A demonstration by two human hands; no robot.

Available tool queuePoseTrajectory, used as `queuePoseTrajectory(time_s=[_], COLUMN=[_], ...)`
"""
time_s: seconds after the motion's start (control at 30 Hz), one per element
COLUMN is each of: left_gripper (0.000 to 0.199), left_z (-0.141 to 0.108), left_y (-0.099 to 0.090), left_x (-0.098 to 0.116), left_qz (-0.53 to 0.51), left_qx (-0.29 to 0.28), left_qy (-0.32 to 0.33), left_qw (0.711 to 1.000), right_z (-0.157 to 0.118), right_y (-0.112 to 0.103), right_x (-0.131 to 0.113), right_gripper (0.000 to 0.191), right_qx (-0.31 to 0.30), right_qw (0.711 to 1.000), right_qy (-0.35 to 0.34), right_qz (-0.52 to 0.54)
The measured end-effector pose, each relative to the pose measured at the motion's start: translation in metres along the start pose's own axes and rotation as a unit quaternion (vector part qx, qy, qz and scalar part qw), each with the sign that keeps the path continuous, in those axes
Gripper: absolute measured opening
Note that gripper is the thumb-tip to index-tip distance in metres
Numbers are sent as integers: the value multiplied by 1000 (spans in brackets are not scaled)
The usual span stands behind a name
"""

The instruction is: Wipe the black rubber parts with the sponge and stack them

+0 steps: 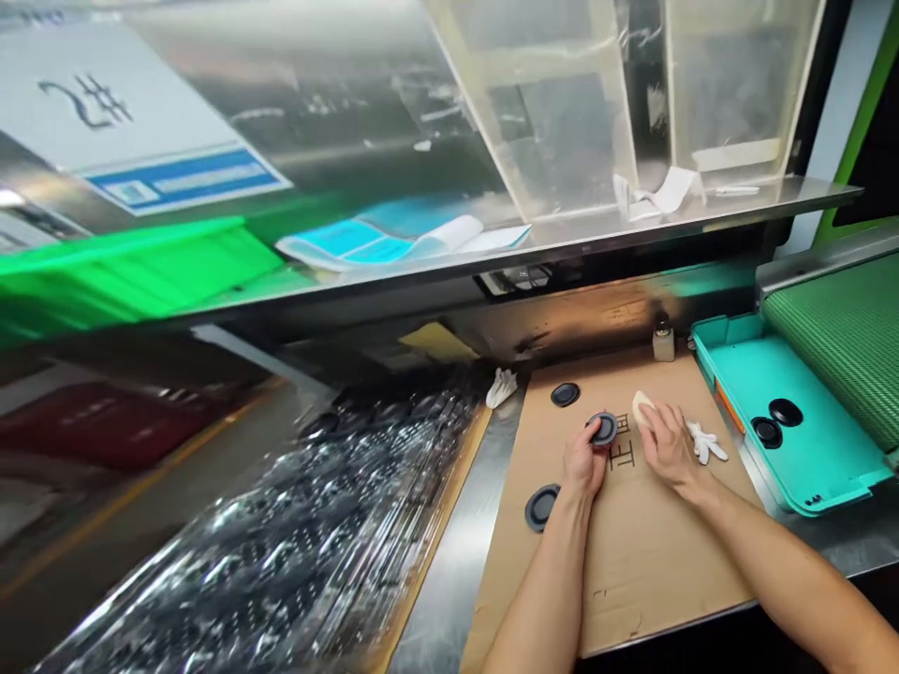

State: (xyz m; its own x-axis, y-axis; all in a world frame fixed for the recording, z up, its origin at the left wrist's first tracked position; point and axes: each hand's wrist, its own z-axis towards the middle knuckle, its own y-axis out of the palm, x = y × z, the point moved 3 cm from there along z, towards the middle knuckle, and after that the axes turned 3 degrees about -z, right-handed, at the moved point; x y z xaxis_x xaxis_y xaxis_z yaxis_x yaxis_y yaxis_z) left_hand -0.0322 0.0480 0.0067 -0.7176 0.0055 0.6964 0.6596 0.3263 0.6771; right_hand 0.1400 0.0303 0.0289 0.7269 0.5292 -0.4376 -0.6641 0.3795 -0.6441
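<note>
My left hand is closed on a round dark grey disc with a raised rim, held over the cardboard sheet. In my right hand a small cream-coloured pad is pinched, a short way right of the disc and apart from it. Two more round dark parts lie on the cardboard: a black one beyond my left hand and a grey one partly hidden by my left forearm. A white glove rests just right of my right hand.
A teal tray with two black round parts stands at right, beside a green conveyor belt. A small bottle is behind the cardboard. Clear plastic trays fill the left. A metal shelf with a green bin runs above.
</note>
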Motion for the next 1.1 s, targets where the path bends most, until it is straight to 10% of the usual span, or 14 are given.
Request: queuePoseTrajectory(time_s=[0.43,1.1], left_gripper=[38,31], left_z=[-19,-10], left_y=[23,22], left_x=[-17,-30], left_qz=[-86,-88], left_qx=[-150,-121], left_qy=[-148,-158], left_qw=[974,976], right_z=[-8,-2], right_y=[4,24], right_x=[-29,-26], right_gripper=[41,38], right_qx=[-34,-54], right_qw=[998,996], right_qy=[-41,-5], right_qz=[25,-77])
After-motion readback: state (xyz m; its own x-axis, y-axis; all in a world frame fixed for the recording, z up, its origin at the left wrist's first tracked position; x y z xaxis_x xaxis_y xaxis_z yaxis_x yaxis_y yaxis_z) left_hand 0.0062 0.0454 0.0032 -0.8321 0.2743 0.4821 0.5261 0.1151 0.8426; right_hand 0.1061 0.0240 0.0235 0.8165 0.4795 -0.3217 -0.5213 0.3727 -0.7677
